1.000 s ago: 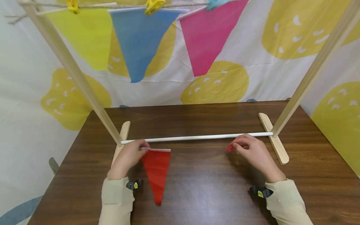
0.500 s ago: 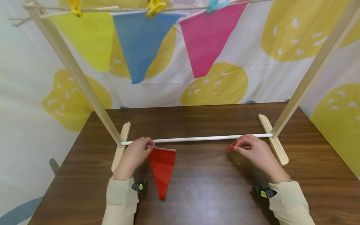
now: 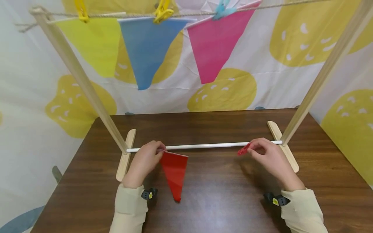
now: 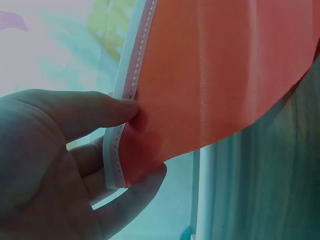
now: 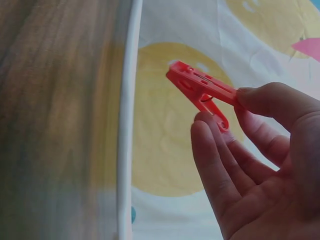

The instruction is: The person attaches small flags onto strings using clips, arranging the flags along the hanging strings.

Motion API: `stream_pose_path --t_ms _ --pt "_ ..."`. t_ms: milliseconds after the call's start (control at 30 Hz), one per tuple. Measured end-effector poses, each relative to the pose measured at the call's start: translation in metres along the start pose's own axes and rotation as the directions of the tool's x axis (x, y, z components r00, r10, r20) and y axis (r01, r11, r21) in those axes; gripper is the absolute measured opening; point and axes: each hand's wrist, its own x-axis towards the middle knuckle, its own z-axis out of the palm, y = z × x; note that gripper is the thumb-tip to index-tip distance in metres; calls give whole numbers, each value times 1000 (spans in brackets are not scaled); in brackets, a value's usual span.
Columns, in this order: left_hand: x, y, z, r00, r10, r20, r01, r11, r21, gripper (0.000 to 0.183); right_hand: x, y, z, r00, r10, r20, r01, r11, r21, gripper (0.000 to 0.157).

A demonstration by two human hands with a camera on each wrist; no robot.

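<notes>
My left hand (image 3: 148,160) pinches the white-edged top corner of a red pennant flag (image 3: 174,171), which hangs with its point down over the table. In the left wrist view, thumb and fingers grip the stitched white band of the flag (image 4: 200,85). My right hand (image 3: 269,158) holds a red clothespin (image 3: 244,149). The right wrist view shows the clothespin (image 5: 200,90) between thumb and fingers, its nose end together and its handle ends apart. Above, yellow (image 3: 93,45), blue (image 3: 150,48) and pink (image 3: 218,45) pennants hang from a rope (image 3: 192,14) by clothespins.
Two wooden posts (image 3: 83,81) on wooden feet (image 3: 282,147) carry the rope. A white rod (image 3: 204,146) joins them low down, just beyond my hands. Behind the brown table (image 3: 204,200) hangs a white cloth (image 3: 163,100) with yellow fruit shapes.
My left hand has moved right, carrying the red pennant toward the middle. My right hand has shifted slightly right with the clothespin. The head view has tilted up a little, showing more rope.
</notes>
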Motion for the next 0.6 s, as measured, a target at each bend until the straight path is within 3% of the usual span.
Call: stream_pose_path --t_ms 267,600 --pt "7 17 -4 999 36 -32 -35 999 16 5 6 -12 -11 994 -81 -73 83 996 31 4" --pt "16 44 -14 985 140 -98 -132 988 79 4 13 -27 -28 982 -142 -124 134 988 -74 11"
